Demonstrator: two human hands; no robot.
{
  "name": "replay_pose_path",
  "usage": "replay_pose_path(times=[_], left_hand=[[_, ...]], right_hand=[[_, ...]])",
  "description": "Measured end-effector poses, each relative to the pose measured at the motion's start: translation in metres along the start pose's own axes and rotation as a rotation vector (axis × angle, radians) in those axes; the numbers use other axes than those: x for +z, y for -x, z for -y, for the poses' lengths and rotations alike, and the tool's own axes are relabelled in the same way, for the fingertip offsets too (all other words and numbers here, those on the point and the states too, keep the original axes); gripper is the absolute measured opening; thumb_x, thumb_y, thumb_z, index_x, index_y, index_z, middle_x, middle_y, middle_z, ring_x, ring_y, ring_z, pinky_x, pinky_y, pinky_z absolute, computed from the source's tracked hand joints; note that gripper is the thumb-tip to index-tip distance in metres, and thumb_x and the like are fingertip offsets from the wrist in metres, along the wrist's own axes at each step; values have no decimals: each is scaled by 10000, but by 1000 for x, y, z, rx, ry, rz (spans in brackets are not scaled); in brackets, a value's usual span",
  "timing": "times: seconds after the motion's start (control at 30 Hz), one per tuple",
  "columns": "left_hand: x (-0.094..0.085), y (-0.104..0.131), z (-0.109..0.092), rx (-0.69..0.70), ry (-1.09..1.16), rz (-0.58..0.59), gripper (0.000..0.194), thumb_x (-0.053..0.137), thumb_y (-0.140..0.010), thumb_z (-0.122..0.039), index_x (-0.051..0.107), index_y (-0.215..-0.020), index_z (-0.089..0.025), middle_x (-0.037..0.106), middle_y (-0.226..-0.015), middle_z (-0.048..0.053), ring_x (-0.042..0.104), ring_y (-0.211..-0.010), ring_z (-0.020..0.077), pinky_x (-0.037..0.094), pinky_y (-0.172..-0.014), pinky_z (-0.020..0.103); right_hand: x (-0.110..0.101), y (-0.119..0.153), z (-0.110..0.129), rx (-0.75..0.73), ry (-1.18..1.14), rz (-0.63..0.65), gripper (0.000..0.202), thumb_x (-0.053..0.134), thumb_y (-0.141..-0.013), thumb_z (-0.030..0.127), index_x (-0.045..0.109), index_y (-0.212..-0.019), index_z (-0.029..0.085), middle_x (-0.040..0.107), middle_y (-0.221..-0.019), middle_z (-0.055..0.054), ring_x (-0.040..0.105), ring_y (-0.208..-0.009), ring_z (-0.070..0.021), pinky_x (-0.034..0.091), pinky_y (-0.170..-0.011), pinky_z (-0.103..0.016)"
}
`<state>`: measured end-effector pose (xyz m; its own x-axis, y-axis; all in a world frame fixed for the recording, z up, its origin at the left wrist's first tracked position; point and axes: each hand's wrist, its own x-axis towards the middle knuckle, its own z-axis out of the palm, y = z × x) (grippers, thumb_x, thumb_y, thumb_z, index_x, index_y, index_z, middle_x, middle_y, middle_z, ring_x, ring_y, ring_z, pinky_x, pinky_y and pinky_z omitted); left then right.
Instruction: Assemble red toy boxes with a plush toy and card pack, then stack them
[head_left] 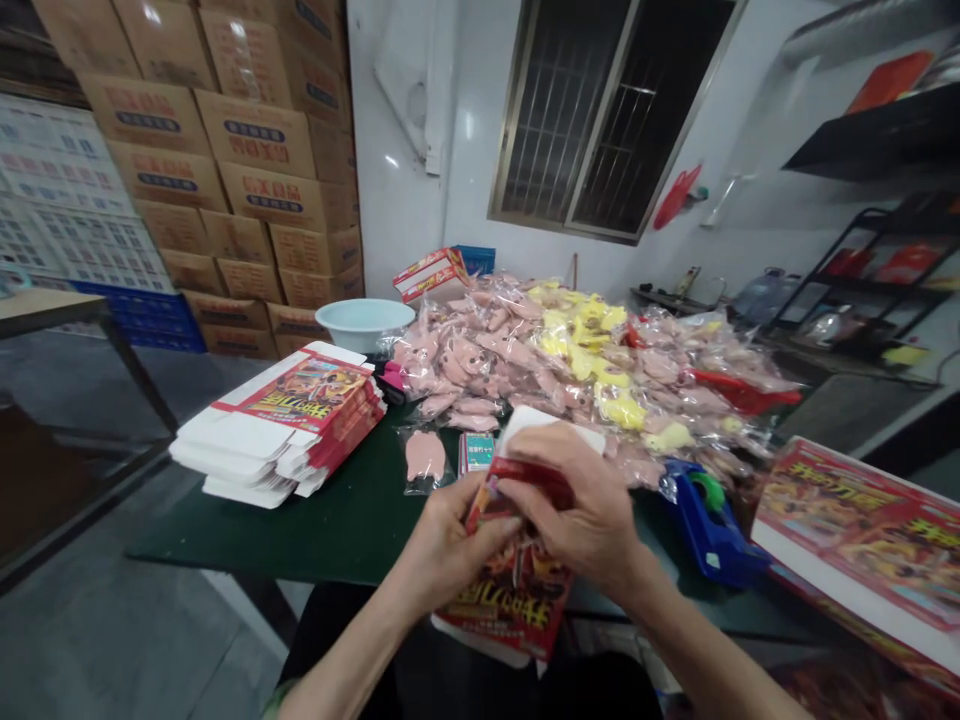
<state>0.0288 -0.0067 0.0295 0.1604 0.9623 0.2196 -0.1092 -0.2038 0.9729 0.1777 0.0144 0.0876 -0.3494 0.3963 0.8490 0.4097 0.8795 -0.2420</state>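
Both hands grip a red printed carton with yellow lettering, held over the table's front edge. My left hand closes on its left side, thumb across the front. My right hand covers the upper right, its fingers bent around the box. A white flap sticks out behind the right hand. Just beyond the hands lie a small teal card pack and a pink pig-shaped piece in a clear bag. The carton's top opening is mostly hidden by my fingers.
Flattened cartons are stacked at left on the green table. A heap of bagged pink and yellow pieces fills the back. At right are a blue tape dispenser and a large red box. A pale basin stands behind.
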Motion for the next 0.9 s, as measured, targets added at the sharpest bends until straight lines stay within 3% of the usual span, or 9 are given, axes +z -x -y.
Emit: replay_pose_path(times=[0.07,0.13,0.23,0.3,0.37,0.47,0.63,0.8,0.9], left_hand=[[-11,-9,8,-8,18,-174,314,652,-745,-364,608,-957,-135,696,-844,46,649,-718,176,536,-654,283],[-22,-18,20,53,-35,-314,342,653,-744,-366,606,-994,-137,703,-923,71,661,-789,197,545,-710,310],[-30,-28,38,152,-142,-334,348,642,-755,-347,607,-1027,-133,703,-962,80,658,-858,207,538,-781,323],[-29,-30,48,172,-145,-294,357,635,-762,-336,599,-1052,-130,703,-960,76,660,-858,204,537,-790,318],[-27,-28,55,158,-118,-249,361,635,-766,-331,594,-1066,-135,700,-964,72,663,-854,201,539,-783,305],[-26,-20,60,143,-139,-226,351,636,-768,-338,605,-1060,-145,689,-979,74,664,-855,205,543,-761,294],[-29,-6,62,194,-348,-280,419,643,-763,-332,572,-1145,-173,665,-1061,76,635,-958,227,515,-851,334],[-31,2,62,195,-355,-316,864,693,-711,-293,195,-1414,-224,671,-1097,54,652,-952,203,519,-853,334],[-39,4,61,215,-407,-307,779,699,-702,-298,297,-1365,-218,689,-1019,47,673,-856,197,539,-805,317]], right_hand=[[1,8,-4,26,68,-229,268,643,-748,136,562,-989,223,619,-969,-59,586,-937,-209,475,-830,-390],[7,21,-12,177,100,-384,241,633,-752,142,548,-963,220,588,-965,-64,575,-941,-221,480,-798,-399],[25,45,-30,431,48,-271,143,628,-765,201,517,-855,202,576,-897,-51,583,-815,-187,493,-651,-326],[40,58,-44,546,-38,-153,160,621,-774,239,491,-857,197,585,-947,-63,593,-809,-178,503,-648,-321],[52,65,-54,603,-136,-155,197,610,-785,251,471,-914,196,578,-1051,-89,606,-870,-186,515,-698,-338],[60,67,-59,583,-240,-224,297,608,-796,246,456,-1046,195,572,-1111,-111,610,-931,-195,522,-746,-349],[52,74,-47,441,-261,-176,463,526,-850,157,388,-1286,234,517,-1212,-119,557,-1077,-207,488,-878,-389],[29,71,-35,195,-21,-83,398,539,-818,100,523,-1186,251,504,-1112,-82,525,-1062,-203,467,-894,-365],[27,61,-33,166,-22,-105,349,518,-824,82,559,-1128,247,520,-1040,-67,560,-969,-178,487,-821,-314]])
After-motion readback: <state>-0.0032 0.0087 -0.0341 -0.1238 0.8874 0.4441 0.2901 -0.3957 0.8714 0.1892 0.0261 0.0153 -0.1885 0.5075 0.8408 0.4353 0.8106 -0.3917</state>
